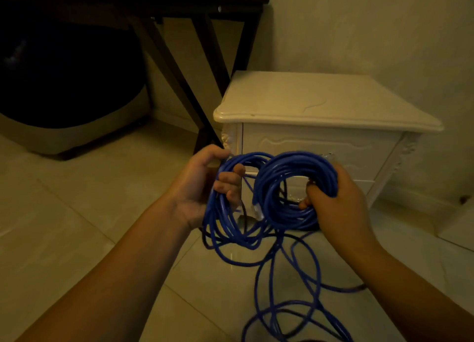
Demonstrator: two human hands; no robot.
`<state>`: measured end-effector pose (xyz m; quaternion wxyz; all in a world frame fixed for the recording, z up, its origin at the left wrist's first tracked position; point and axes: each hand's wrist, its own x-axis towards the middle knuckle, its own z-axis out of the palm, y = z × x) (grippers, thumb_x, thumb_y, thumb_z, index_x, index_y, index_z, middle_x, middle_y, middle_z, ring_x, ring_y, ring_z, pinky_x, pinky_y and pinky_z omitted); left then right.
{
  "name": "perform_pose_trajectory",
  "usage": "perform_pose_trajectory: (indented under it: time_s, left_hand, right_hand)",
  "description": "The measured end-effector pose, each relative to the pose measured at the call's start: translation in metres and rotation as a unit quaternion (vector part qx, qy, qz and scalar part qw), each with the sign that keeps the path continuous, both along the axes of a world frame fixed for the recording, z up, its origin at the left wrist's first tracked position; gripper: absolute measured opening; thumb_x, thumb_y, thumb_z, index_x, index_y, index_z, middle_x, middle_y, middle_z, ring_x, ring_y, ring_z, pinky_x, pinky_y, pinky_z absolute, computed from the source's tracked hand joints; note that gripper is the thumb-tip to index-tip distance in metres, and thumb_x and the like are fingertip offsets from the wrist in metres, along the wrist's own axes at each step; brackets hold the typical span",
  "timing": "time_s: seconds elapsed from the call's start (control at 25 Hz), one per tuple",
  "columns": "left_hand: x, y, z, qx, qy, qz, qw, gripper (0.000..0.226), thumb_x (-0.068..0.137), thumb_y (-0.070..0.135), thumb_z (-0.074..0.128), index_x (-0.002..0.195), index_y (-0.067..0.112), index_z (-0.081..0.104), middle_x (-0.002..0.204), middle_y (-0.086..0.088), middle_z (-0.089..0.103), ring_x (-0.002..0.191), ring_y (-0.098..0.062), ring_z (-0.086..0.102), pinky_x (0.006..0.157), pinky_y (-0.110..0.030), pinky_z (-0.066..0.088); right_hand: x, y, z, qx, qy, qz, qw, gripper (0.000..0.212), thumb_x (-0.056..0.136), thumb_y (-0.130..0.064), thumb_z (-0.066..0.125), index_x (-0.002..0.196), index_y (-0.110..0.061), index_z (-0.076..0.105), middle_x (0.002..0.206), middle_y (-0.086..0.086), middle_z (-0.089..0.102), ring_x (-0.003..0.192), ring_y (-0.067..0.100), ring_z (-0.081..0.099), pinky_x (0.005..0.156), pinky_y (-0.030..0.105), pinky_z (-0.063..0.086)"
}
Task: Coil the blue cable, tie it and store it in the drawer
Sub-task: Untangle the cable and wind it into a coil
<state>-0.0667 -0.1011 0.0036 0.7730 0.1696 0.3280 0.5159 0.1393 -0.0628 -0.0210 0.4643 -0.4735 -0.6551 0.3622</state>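
Note:
The blue cable (277, 188) hangs between both hands in front of the white nightstand (320, 103). My right hand (341, 208) grips a tight round coil of it. My left hand (202, 185) holds a looser bundle of loops that droops below the palm. A clear plug end (258, 209) dangles between the two bundles. More loose cable (289, 285) trails in tangled loops over the tiled floor below. The nightstand's drawer front (315, 144) is shut, partly hidden behind the cable and hands.
A dark folding table (179, 5) stands at the upper left, its crossed legs reaching the floor beside the nightstand. Under it sits a large dark and grey object (66, 105). A plain wall (372, 29) backs the nightstand. Pale tiles (77, 213) cover the floor.

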Motion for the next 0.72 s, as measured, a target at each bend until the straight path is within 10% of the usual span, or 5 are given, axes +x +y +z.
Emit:
perform_pose_trajectory:
  time_s: [0.2, 0.48, 0.72]
  left_hand:
    - [0.002, -0.009, -0.002, 0.046, 0.047, -0.011, 0.998, 0.036, 0.083, 0.008, 0.037, 0.084, -0.003, 0.072, 0.079, -0.014, 0.065, 0.057, -0.016, 0.063, 0.051, -0.024, 0.057]
    - [0.013, -0.01, -0.008, 0.161, 0.298, 0.007, 0.941, 0.033, 0.068, 0.003, 0.062, 0.093, 0.018, 0.079, 0.103, -0.007, 0.073, 0.096, -0.022, 0.068, 0.082, -0.034, 0.058]
    - [0.031, -0.006, -0.005, 0.217, 0.435, 0.052, 0.872, 0.037, 0.076, 0.003, 0.074, 0.098, 0.032, 0.073, 0.111, 0.01, 0.06, 0.1, -0.01, 0.064, 0.089, -0.031, 0.055]
  right_hand:
    - [-0.005, -0.003, 0.0, 0.003, -0.055, 0.008, 0.998, 0.035, 0.089, -0.003, 0.055, 0.088, -0.037, 0.051, 0.076, 0.001, 0.062, 0.069, 0.019, 0.065, 0.061, 0.031, 0.054]
    - [-0.004, 0.001, 0.003, 0.001, -0.066, 0.005, 0.998, 0.031, 0.089, -0.003, 0.055, 0.1, -0.032, 0.051, 0.08, -0.005, 0.062, 0.07, 0.018, 0.066, 0.064, 0.033, 0.055]
    - [-0.003, -0.001, 0.001, -0.011, -0.065, 0.028, 0.997, 0.041, 0.089, -0.003, 0.055, 0.087, -0.043, 0.049, 0.074, -0.006, 0.061, 0.062, 0.01, 0.063, 0.051, 0.012, 0.047]
